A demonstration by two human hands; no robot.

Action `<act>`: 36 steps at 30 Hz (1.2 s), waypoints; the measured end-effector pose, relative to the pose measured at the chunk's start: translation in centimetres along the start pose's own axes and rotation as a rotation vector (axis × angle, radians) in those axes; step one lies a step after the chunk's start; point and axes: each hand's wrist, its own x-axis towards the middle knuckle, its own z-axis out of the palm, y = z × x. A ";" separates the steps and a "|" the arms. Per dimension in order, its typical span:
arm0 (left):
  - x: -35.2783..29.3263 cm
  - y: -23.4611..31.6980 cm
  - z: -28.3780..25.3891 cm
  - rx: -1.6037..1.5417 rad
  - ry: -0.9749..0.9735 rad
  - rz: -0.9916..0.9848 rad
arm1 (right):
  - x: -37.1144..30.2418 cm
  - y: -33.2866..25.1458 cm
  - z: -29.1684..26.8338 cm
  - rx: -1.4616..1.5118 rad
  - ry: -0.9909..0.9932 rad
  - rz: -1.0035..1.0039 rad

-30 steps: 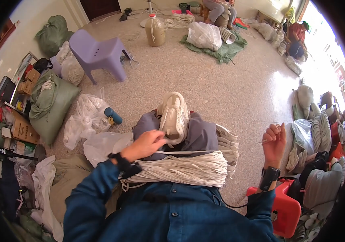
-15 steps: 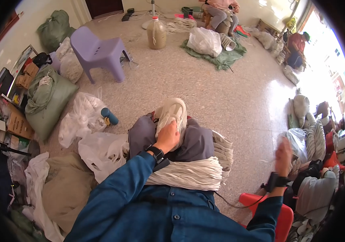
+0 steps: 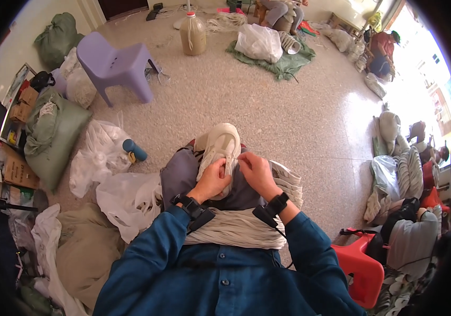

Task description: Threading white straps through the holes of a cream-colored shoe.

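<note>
Left hand (image 3: 214,179) and right hand (image 3: 254,171) both pinch closed on the shoe (image 3: 219,147).

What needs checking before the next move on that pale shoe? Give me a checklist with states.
1. Left hand on the pale shoe: ok, touching its side.
2. Right hand at the shoe: ok, fingertips meet the left hand over it.
3. Shoe steady on the lap: ok, resting on the grey trousers.
4. Thread or needle between the fingers: cannot tell, too small.
5. White cord bundle on the lap: ok, under both forearms.
6. Red stool beside the right arm: ok, apart from it.
</note>
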 end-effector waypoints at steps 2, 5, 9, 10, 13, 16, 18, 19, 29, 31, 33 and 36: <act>0.0 -0.2 0.0 -0.002 0.015 0.009 | 0.5 -0.2 0.4 -0.124 0.039 -0.084; -0.1 -0.1 0.1 -0.041 0.022 0.007 | 1.2 -0.2 0.4 -0.223 -0.022 -0.081; 0.2 -0.3 -0.1 -0.058 0.019 0.024 | 1.9 0.3 0.2 -0.209 -0.069 -0.136; 0.2 -0.3 0.0 -0.066 0.013 0.014 | 2.0 0.3 0.1 -0.203 -0.066 -0.171; 0.3 -0.3 0.0 -0.079 0.012 -0.003 | 2.5 0.3 0.1 -0.249 -0.088 -0.168; 0.1 -0.5 0.1 -0.085 0.027 0.007 | 3.1 -0.4 -0.1 -0.250 -0.127 -0.154; 0.1 -0.5 0.1 -0.090 0.042 0.021 | 3.3 -0.7 -0.1 -0.291 -0.144 -0.164; 0.1 -0.5 0.2 -0.086 0.040 0.020 | 3.4 -0.8 -0.1 -0.334 -0.157 -0.168; 0.1 -0.6 -0.1 -0.064 0.013 0.032 | 3.6 -0.9 0.3 -0.323 -0.131 -0.226; 0.1 -0.5 -0.2 -0.072 0.001 0.025 | 3.6 -0.6 0.2 -0.248 -0.096 -0.154; 0.2 -0.5 -0.3 -0.079 -0.012 0.017 | 3.5 -0.6 0.0 -0.202 -0.108 -0.088; 0.2 -0.6 -0.3 -0.098 -0.023 0.011 | 3.4 -0.6 0.3 -0.148 -0.097 -0.035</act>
